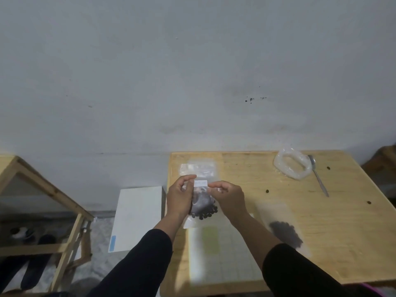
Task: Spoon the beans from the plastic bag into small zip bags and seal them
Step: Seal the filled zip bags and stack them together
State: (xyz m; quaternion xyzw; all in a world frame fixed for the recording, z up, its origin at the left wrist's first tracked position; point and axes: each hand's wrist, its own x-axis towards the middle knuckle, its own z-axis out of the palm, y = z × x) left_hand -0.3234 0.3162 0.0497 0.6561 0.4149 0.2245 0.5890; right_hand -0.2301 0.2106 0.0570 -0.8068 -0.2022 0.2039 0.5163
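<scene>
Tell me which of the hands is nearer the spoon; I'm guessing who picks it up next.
Right. The right hand is at the bag's top, with the spoon off to its right near the table's far edge. The left hand is farther away, beyond the bag.

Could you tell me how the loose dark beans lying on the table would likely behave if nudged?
The loose beans look small and rounded, so they would probably roll or skitter. The wooden table looks smooth and flat, with no visible lip to stop them. They likely weigh almost nothing.
</scene>
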